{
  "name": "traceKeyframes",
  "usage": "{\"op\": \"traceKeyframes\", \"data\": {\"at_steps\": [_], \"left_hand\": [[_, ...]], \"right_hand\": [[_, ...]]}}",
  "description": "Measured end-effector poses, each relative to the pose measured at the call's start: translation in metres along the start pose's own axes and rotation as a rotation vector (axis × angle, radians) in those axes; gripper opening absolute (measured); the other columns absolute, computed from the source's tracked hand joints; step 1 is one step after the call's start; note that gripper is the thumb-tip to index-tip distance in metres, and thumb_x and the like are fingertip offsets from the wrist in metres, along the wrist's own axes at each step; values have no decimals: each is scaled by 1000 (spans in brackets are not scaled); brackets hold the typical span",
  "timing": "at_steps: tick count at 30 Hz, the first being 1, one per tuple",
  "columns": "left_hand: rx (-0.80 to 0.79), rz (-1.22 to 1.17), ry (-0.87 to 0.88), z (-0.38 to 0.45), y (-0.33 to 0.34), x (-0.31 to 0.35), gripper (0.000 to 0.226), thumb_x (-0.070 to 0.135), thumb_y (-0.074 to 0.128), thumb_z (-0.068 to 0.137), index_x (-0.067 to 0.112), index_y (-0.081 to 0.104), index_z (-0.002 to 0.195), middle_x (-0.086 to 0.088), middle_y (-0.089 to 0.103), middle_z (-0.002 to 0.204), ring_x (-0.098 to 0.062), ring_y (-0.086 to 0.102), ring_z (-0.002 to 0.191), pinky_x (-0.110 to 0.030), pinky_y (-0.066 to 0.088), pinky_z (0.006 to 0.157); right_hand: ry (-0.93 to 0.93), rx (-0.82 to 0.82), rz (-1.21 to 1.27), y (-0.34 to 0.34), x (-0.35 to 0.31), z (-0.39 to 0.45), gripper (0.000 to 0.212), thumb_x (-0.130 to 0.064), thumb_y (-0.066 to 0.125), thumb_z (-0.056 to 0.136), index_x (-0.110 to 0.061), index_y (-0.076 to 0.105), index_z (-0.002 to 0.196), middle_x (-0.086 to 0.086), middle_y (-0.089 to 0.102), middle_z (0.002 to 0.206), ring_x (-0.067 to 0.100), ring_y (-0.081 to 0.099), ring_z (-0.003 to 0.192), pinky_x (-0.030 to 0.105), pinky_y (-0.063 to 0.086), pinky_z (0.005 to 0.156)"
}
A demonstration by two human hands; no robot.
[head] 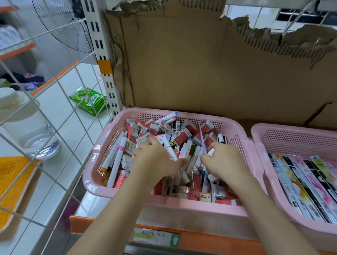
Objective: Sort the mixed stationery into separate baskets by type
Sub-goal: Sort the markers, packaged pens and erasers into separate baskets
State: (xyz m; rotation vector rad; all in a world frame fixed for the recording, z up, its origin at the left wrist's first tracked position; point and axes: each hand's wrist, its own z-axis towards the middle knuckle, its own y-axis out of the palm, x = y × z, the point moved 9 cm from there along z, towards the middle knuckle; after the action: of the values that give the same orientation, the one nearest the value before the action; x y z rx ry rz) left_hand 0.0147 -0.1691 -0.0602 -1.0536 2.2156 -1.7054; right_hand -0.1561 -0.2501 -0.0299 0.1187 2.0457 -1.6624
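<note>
At the far left, behind a white wire grid (48, 93), a glass jar (30, 128) stands on a tiled counter with a green carton (89, 100) farther back. A pink basket (179, 205) sits on the orange-edged shelf (206, 244), heaped with mixed stationery: white markers (116, 156) along its left side and red eraser boxes (182, 137) toward the far wall. The left hand (155, 158) lies palm down on the pile, fingers spread and relaxed, holding nothing. Just right of it, the right hand (223, 161) pinches a thin lilac pen (202, 142) that stands nearly upright. At the right, a second pink basket (260, 145) holds flat printed packs (307, 185) in a row.
</note>
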Motion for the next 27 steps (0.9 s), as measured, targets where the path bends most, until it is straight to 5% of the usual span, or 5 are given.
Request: {"op": "traceKeyframes", "data": {"at_steps": [6, 10, 14, 19, 27], "left_hand": [[-5, -102, 52, -5, -12, 10, 61, 55, 64, 78, 0, 51, 98, -5, 52, 74, -16, 52, 66, -24, 41, 54], [25, -185, 41, -13, -16, 10, 55, 50, 67, 78, 11, 35, 57, -1, 33, 53, -12, 32, 44, -22, 25, 42], [90, -223, 34, -14, -17, 7, 54, 53, 70, 74, 10, 40, 61, 0, 35, 53, -11, 34, 45, -22, 24, 39], [104, -341, 42, -15, -13, 2, 94, 61, 74, 66, 7, 32, 130, -8, 54, 107, -22, 54, 96, -30, 47, 70], [103, -492, 143, -24, -18, 13, 67, 46, 79, 69, 12, 30, 100, -2, 53, 75, -11, 48, 58, -25, 40, 50]], "right_hand": [[9, -50, 2, 15, -1, 3, 25, -43, 56, 85, -22, 48, 94, 12, 53, 102, 26, 55, 85, 28, 40, 60], [-5, -40, 19, 12, 0, 0, 12, -30, 56, 87, -21, 53, 93, 9, 52, 103, 21, 53, 81, 27, 38, 59], [-48, 7, 10, 5, -4, -9, 8, -27, 57, 87, -21, 54, 91, 7, 47, 103, 14, 46, 74, 23, 30, 52], [-56, 59, -15, 2, -5, -21, 18, -29, 60, 89, -23, 57, 106, 1, 31, 105, 9, 41, 73, 16, 28, 52], [-35, -44, -60, 11, -8, -17, 20, -39, 60, 87, -24, 54, 101, 3, 32, 105, 16, 46, 80, 27, 38, 66]]}}
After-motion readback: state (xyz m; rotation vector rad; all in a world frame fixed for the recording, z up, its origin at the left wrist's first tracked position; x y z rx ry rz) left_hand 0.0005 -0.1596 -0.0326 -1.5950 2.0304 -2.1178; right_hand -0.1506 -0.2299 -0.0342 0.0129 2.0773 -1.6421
